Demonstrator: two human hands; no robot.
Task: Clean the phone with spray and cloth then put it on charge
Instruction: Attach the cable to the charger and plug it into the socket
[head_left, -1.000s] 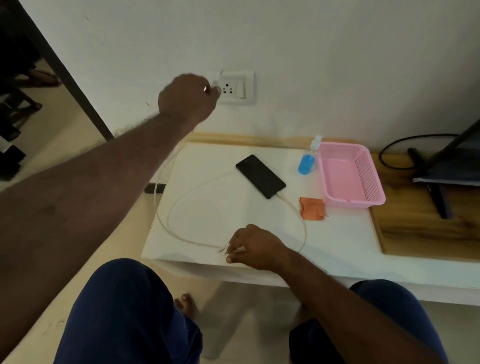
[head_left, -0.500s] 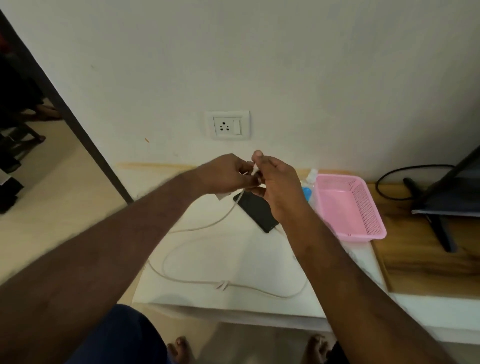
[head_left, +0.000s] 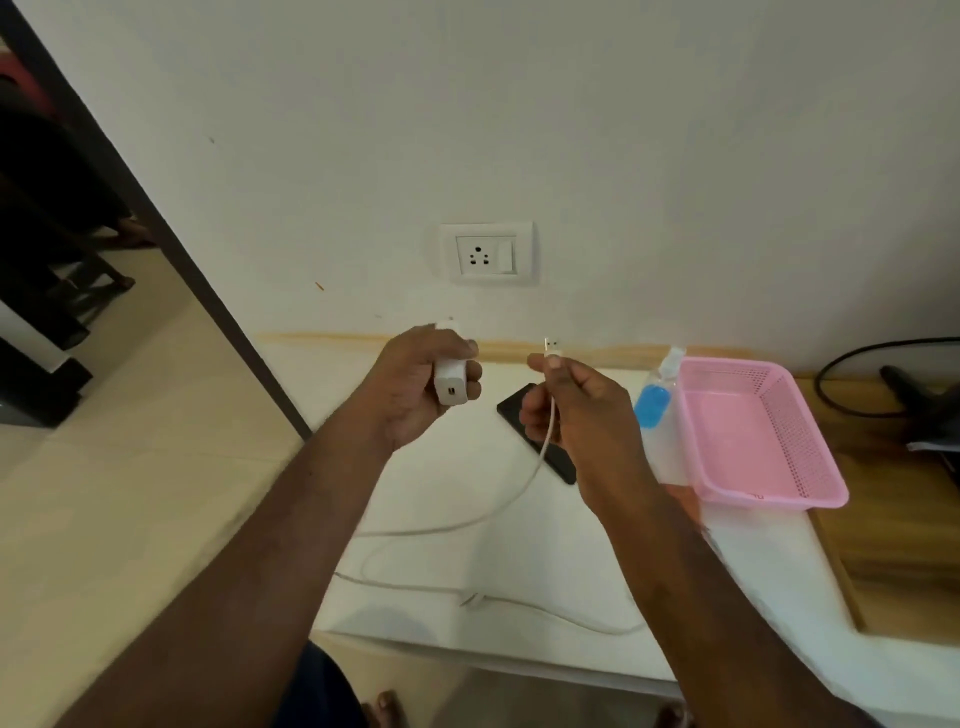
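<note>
- The left hand (head_left: 410, 395) grips a white charger adapter (head_left: 451, 382), its USB port facing the camera.
- The right hand (head_left: 582, 415) pinches the white cable (head_left: 524, 488) just below its USB plug (head_left: 552, 345), apart from the adapter.
- The black phone (head_left: 524, 423) lies on the white table (head_left: 753, 587), partly behind the right hand, beside the blue spray bottle (head_left: 655, 400).

One camera only, worn on head. Looks forward and down, straight at wall socket (head_left: 486, 254). Close: both arms reach out from bottom edge, hands mid-picture above white table (head_left: 447, 561). Table's far edge meets wall. Doorway off to left.
</note>
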